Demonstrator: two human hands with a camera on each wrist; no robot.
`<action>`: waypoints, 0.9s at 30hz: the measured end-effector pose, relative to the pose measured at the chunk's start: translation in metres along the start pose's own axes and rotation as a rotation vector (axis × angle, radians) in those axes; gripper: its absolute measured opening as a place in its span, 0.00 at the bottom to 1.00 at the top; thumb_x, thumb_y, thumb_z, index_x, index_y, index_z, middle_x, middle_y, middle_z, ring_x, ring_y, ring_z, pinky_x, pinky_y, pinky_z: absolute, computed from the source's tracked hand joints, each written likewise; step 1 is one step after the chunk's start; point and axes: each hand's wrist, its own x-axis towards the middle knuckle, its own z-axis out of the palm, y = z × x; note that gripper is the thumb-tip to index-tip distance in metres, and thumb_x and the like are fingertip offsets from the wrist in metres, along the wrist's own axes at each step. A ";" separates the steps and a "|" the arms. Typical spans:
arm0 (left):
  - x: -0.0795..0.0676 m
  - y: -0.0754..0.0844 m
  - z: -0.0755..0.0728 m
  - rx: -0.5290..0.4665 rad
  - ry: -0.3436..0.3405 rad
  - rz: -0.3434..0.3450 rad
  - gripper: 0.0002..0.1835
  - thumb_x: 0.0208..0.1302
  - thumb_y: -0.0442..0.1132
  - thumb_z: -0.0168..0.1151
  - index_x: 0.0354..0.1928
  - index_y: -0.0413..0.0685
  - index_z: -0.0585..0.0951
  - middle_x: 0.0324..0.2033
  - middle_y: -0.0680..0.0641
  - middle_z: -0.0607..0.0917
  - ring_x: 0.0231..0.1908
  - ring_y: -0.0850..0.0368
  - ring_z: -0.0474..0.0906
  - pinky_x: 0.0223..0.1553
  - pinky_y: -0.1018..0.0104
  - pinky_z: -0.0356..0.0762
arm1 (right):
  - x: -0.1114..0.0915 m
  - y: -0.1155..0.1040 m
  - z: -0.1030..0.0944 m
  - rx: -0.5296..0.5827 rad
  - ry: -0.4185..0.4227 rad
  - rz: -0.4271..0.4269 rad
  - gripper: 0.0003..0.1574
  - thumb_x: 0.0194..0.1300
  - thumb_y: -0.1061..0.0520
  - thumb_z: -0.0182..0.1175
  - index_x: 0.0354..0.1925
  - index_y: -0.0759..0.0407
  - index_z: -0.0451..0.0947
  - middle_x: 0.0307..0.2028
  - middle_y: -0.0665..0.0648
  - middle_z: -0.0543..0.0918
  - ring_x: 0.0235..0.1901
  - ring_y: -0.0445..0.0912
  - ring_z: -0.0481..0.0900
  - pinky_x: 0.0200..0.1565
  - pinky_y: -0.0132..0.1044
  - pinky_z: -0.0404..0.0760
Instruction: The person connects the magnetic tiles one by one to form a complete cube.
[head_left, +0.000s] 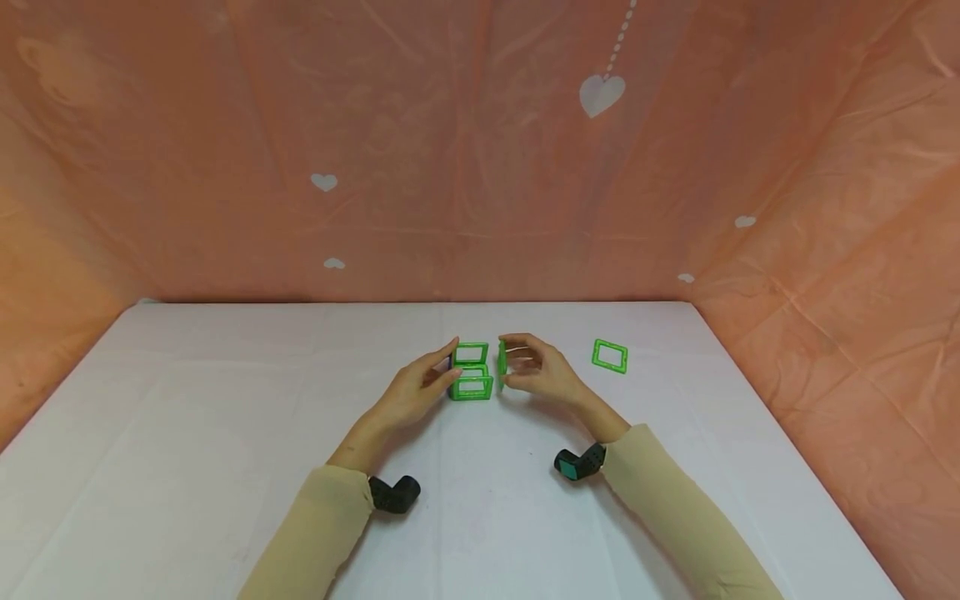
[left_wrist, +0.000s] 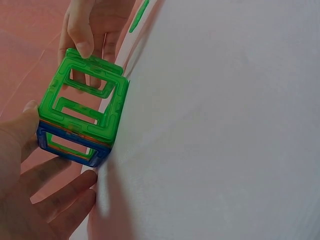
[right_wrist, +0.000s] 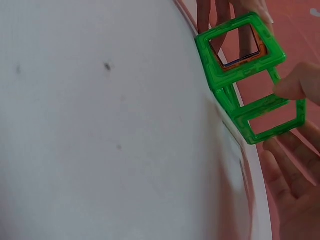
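Note:
In the head view, a small box of square magnetic tiles (head_left: 472, 397) stands mid-table between the hands. Its frames are mostly green, with a blue tile (left_wrist: 75, 138) and an orange tile (right_wrist: 244, 61) on the left side. My left hand (head_left: 408, 393) holds that left side between thumb and fingers. With my right hand (head_left: 545, 372) I pinch a green square magnetic tile (head_left: 502, 367) upright by its edges, beside the box's right side. A narrow gap separates tile and box in the head view.
Another green square tile (head_left: 609, 367) lies flat on the white-covered table (head_left: 225, 400), right of the right hand. Orange sheeting with hearts (head_left: 465, 167) rises behind the table and at both sides. Each wrist wears a black camera (head_left: 396, 495).

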 end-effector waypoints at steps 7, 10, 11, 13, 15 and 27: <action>0.000 0.000 -0.001 -0.008 0.004 -0.004 0.30 0.72 0.44 0.54 0.72 0.52 0.61 0.67 0.36 0.67 0.59 0.38 0.73 0.61 0.47 0.70 | 0.001 0.002 0.003 0.039 -0.027 -0.031 0.38 0.54 0.69 0.65 0.63 0.69 0.66 0.58 0.71 0.73 0.56 0.63 0.74 0.57 0.55 0.74; -0.001 0.001 -0.001 -0.014 -0.002 -0.005 0.30 0.72 0.44 0.53 0.73 0.52 0.61 0.68 0.36 0.66 0.59 0.38 0.73 0.61 0.47 0.70 | 0.001 0.002 0.004 0.050 -0.035 -0.030 0.37 0.55 0.69 0.65 0.63 0.70 0.65 0.57 0.72 0.73 0.56 0.64 0.75 0.57 0.55 0.74; -0.001 0.001 -0.001 -0.016 -0.003 -0.007 0.30 0.72 0.44 0.53 0.73 0.52 0.60 0.68 0.36 0.66 0.59 0.38 0.73 0.60 0.47 0.70 | 0.000 0.002 0.005 0.051 -0.038 -0.028 0.37 0.55 0.69 0.65 0.63 0.70 0.65 0.57 0.72 0.73 0.55 0.64 0.75 0.57 0.55 0.75; -0.001 0.001 -0.001 -0.019 -0.004 -0.011 0.30 0.72 0.44 0.53 0.73 0.52 0.61 0.67 0.36 0.67 0.59 0.38 0.74 0.60 0.46 0.70 | 0.001 0.004 0.006 0.052 -0.046 -0.027 0.37 0.56 0.69 0.64 0.63 0.70 0.65 0.58 0.72 0.73 0.56 0.64 0.75 0.56 0.54 0.75; -0.001 0.002 -0.001 -0.017 -0.003 -0.015 0.30 0.72 0.44 0.53 0.73 0.53 0.61 0.68 0.36 0.67 0.59 0.38 0.74 0.60 0.46 0.70 | 0.000 0.004 0.006 0.051 -0.054 -0.018 0.37 0.57 0.68 0.64 0.64 0.69 0.64 0.59 0.71 0.72 0.55 0.63 0.76 0.55 0.52 0.76; -0.001 0.001 -0.001 -0.017 -0.001 -0.007 0.29 0.72 0.44 0.53 0.73 0.52 0.61 0.68 0.36 0.66 0.59 0.37 0.73 0.61 0.47 0.70 | 0.002 0.003 0.006 0.095 -0.110 0.022 0.39 0.59 0.67 0.64 0.66 0.68 0.62 0.59 0.72 0.72 0.57 0.63 0.75 0.56 0.50 0.76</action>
